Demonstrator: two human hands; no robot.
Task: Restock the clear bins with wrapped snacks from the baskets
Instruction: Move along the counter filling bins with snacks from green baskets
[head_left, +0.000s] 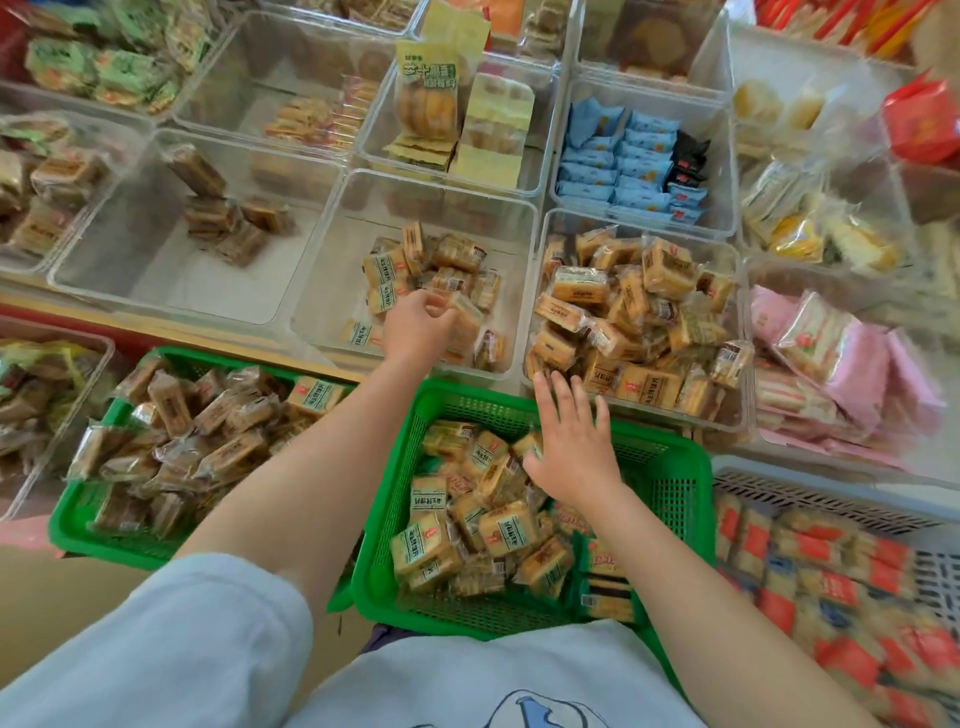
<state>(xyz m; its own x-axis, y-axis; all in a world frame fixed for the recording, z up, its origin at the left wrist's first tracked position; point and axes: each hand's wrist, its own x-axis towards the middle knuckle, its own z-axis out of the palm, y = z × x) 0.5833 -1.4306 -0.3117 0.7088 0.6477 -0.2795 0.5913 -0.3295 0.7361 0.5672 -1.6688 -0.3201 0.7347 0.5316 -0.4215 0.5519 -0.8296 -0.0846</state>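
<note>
Left hand: reaching into the middle clear bin, its fingers curling around a wrapped snack; the fingertips are hiding behind the hand, so the exact hold is hard to make out.
Right hand: hovering over the far edge of the middle green basket, fingers spreading straight and gripping nothing; whether the thumb is touching a packet is not telling clearly.
Middle clear bin: holding a small pile of tan wrapped snacks toward its right side; the near wall is partly hiding behind the left wrist.
Right clear bin: sitting just right of the middle one, heaping with similar wrapped snacks.
Middle green basket: lying nearest the person, carrying more tan packets; its near rim is disappearing under the pale shirt.
Left green basket: holding browner packets, partly crossing behind the left forearm.
Grey basket: at the near right, blurring heavily and cutting off at the frame edge; its red-labelled contents are hard to read.
Far bins: blurring; blue packets and yellow bags are showing, the print unreadable.
</note>
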